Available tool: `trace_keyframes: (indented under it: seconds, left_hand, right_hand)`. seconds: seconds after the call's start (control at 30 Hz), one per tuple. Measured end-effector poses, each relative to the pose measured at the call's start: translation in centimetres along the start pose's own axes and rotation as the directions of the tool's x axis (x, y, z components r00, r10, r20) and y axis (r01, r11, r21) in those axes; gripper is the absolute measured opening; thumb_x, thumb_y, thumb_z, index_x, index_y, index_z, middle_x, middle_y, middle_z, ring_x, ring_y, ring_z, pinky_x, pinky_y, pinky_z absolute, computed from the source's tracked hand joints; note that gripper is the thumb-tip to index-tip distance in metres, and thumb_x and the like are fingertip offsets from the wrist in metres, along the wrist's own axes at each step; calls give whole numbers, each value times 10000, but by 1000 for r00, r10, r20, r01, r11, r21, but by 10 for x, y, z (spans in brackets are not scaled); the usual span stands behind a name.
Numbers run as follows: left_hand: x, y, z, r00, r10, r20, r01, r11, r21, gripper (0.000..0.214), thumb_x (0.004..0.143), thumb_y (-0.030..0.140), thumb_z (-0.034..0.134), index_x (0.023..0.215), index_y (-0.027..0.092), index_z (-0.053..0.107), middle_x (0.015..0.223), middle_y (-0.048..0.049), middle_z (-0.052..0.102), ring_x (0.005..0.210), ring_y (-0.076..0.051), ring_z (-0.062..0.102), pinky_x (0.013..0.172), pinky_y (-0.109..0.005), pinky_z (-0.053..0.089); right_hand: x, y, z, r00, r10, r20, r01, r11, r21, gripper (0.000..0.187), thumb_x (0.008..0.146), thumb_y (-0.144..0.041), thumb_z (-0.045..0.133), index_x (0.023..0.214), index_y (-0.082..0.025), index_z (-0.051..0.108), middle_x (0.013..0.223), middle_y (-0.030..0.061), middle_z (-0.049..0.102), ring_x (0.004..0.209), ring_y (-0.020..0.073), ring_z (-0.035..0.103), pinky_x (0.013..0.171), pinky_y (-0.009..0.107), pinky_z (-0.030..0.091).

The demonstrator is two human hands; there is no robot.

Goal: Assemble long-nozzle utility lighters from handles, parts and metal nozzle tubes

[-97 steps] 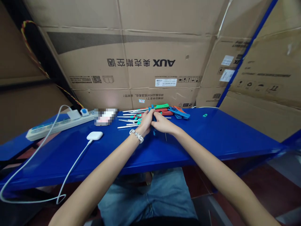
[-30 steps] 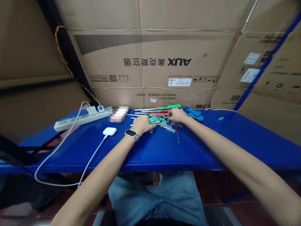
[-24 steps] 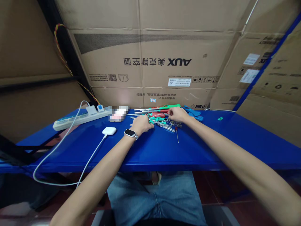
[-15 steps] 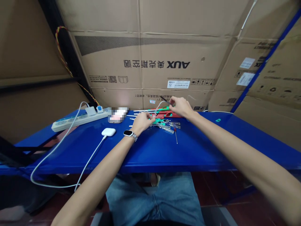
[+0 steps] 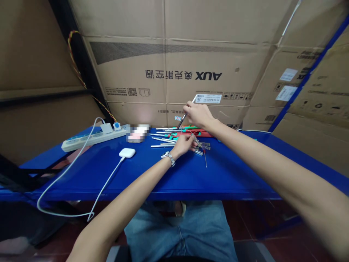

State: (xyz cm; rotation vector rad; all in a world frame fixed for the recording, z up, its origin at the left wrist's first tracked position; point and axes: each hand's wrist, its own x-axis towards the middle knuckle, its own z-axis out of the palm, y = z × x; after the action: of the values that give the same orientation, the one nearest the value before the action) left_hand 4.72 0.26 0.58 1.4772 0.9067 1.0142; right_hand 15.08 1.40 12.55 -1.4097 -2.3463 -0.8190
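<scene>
My right hand [image 5: 200,115] is raised above the back of the table, fingers closed around a thin dark pen-like tool [image 5: 182,121]. Its dark end slants down to the left, and a silvery end sticks up past my fingers. Lower down, my left hand [image 5: 185,145] pinches a thin clear strip [image 5: 195,138] that curves by its fingertips. Under and behind the hands lie several red and green long-stemmed lighters [image 5: 191,134], metal stems pointing left. Clear-handled screwdrivers [image 5: 205,146] lie beside the left fingers, partly hidden. A small screwdriver [image 5: 205,161] with a red collar points towards me.
A white power strip [image 5: 89,141] with plugs stands at the left. A white earphone case [image 5: 127,153] on a white cable [image 5: 105,185] lies nearer, beside a blurred-out phone-like object [image 5: 138,133]. Cardboard [image 5: 174,54] walls the back of the blue table [image 5: 163,182].
My left hand has moved right, towards the clear handles, uncovering metal stems. My right hand has shifted left and up, and its tool now points down-left instead of up-left.
</scene>
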Motion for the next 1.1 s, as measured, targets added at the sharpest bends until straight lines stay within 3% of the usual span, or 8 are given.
trace_keyframes:
  seconds: [0.2,0.27,0.33,0.43,0.5,0.63,0.8,1.1]
  left_hand:
    - [-14,2,-17,1000,6,25,-9,993,120,265,918,257,569,685,131,582,653,-39,670,477,-102,549,505,-231,452]
    - [-23,12,-31,978,204,-31,-185,934,307,365,894,294,591,564,146,537,511,11,548,464,-89,468,497,-219,353]
    - [-26,22,-45,838,493,-235,-343,810,476,441,901,329,554,505,164,452,470,40,418,484,-85,396,522,-231,304]
    - [-22,31,-64,708,532,-465,-299,822,485,339,892,301,537,584,173,478,505,53,414,502,-88,388,547,-235,308]
    - [-16,32,-75,782,401,-478,-188,882,432,182,839,262,597,693,165,549,529,55,457,506,-95,417,543,-234,320]
    - [-16,27,-88,975,210,-72,-167,908,383,258,760,309,709,940,142,631,612,45,534,522,-102,461,544,-238,363]
    - [-22,24,-94,923,360,133,-371,748,551,686,584,256,858,1204,166,579,813,14,591,755,-154,579,693,-266,452]
    - [-17,25,-97,850,507,143,-456,571,683,450,715,343,807,1090,178,620,768,9,614,700,-156,584,666,-271,446]
  right_hand:
    - [15,-5,3,983,-182,-8,181,981,-67,272,916,-102,450,1120,-172,615,1183,118,617,937,222,576,594,297,273]
    - [15,-6,9,976,-217,-16,215,974,-65,248,919,-107,456,1091,-173,621,1172,113,624,934,219,573,592,300,274]
    - [12,-8,15,970,-243,-21,241,969,-52,223,919,-117,463,1060,-171,627,1153,106,633,925,214,577,582,305,269]
    - [5,-16,24,968,-248,-26,247,969,-14,222,915,-121,464,1057,-174,627,1152,99,638,935,209,583,563,307,261]
    - [2,-21,29,974,-226,-29,227,974,19,231,922,-129,455,1072,-175,624,1166,102,637,943,208,583,559,305,264]
    - [-1,-20,34,986,-160,-52,164,984,71,246,914,-137,458,1087,-177,629,1182,101,637,969,212,589,551,309,256]
    - [-4,-8,37,989,-136,-63,143,983,117,245,904,-157,477,1086,-184,639,1158,92,644,970,213,594,552,306,243]
    - [-13,-10,35,984,-156,-81,169,965,200,243,881,-143,500,1069,-183,649,1150,82,653,920,194,607,565,281,294]
